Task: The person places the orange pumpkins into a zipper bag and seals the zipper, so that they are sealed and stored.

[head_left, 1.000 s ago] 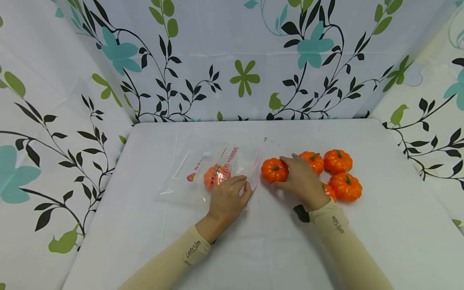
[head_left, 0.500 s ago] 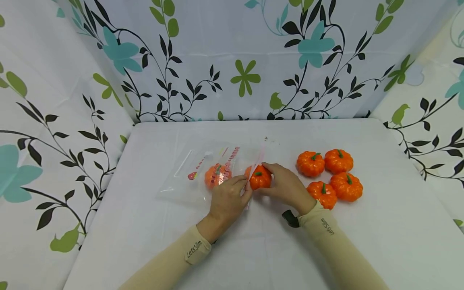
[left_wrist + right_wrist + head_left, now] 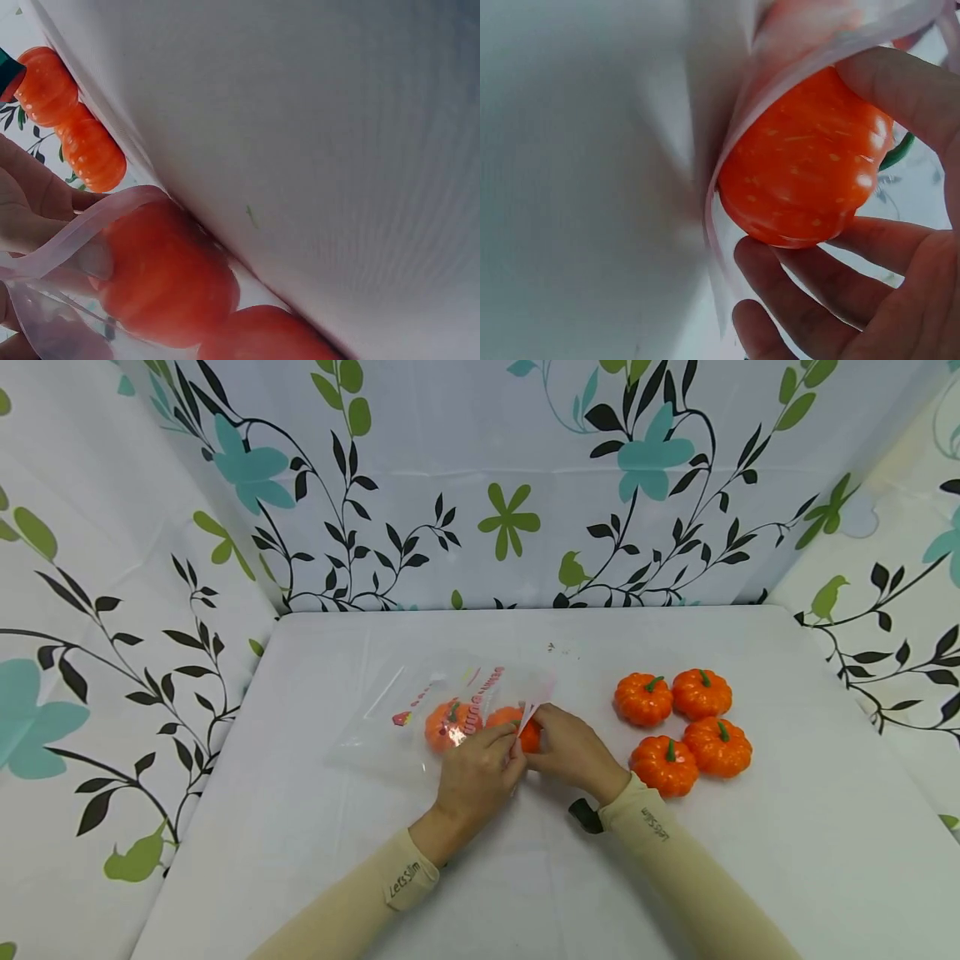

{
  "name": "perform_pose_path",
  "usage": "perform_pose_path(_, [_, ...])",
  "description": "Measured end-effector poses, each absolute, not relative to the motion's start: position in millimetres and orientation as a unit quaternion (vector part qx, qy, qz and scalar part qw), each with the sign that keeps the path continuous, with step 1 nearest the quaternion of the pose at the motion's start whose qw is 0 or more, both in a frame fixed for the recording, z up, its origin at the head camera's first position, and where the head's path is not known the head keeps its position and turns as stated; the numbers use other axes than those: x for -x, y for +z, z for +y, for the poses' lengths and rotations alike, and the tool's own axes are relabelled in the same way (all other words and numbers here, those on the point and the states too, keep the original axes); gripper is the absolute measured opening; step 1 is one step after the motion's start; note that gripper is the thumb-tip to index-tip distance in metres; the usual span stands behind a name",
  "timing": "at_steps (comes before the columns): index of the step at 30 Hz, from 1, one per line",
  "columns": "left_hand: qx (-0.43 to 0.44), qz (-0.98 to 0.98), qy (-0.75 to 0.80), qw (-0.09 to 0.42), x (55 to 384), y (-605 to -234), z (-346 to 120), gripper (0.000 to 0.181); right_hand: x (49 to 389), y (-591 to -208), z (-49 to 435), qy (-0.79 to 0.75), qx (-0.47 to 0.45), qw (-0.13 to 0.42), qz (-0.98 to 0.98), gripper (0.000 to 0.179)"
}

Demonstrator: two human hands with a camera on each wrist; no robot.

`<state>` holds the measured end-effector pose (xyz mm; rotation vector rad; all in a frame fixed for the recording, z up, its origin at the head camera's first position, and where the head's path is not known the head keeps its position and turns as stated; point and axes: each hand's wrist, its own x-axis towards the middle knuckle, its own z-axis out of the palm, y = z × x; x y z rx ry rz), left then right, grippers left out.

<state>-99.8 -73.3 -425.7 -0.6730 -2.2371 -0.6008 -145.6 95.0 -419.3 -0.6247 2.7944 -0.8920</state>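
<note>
A clear zip bag [image 3: 390, 714] with red print lies flat on the white table, its pink-edged mouth to the right. One small orange pumpkin [image 3: 447, 727] is inside it. My left hand [image 3: 476, 777] pinches the near edge of the bag's mouth. My right hand [image 3: 576, 752] grips a second pumpkin [image 3: 802, 165] between thumb and fingers; it sits in the mouth, mostly past the rim. In the right wrist view the bag's pink rim [image 3: 724, 161] runs around this pumpkin, and its green stem [image 3: 898, 152] points away. My hands hide part of it in the head view.
To the right stand several loose pumpkins, among them a front one [image 3: 664, 766] near my right sleeve and a back one [image 3: 701, 693]. A patterned cloth [image 3: 450, 485] rises behind the white table [image 3: 555, 877] and at both sides.
My right hand has carried the pumpkin leftward from beside the loose ones into the bag's mouth. My left hand has stayed at the bag's edge.
</note>
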Motion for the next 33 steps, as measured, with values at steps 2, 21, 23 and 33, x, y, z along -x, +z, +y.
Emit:
perform_pose_path(2, [0.264, -0.864, -0.235, 0.358, 99, -426, -73, 0.005, 147, -422, 92, -0.296, 0.223, 0.059, 0.927, 0.064])
perform_pose_path(21, [0.269, -0.861, -0.254, 0.348, 98, -424, -71, 0.007, 146, -436, 95, -0.455, 0.178, 0.094, 0.868, 0.061])
perform_pose_path(23, [0.267, -0.863, -0.248, 0.35, 99, -424, -72, 0.007, 146, -434, 103, -0.465, 0.154, 0.087, 0.868, 0.053])
perform_pose_path(33, [0.266, -0.865, -0.233, 0.357, 100, -425, -71, 0.008, 144, -434, 112, -0.457, 0.158, 0.075, 0.872, 0.023])
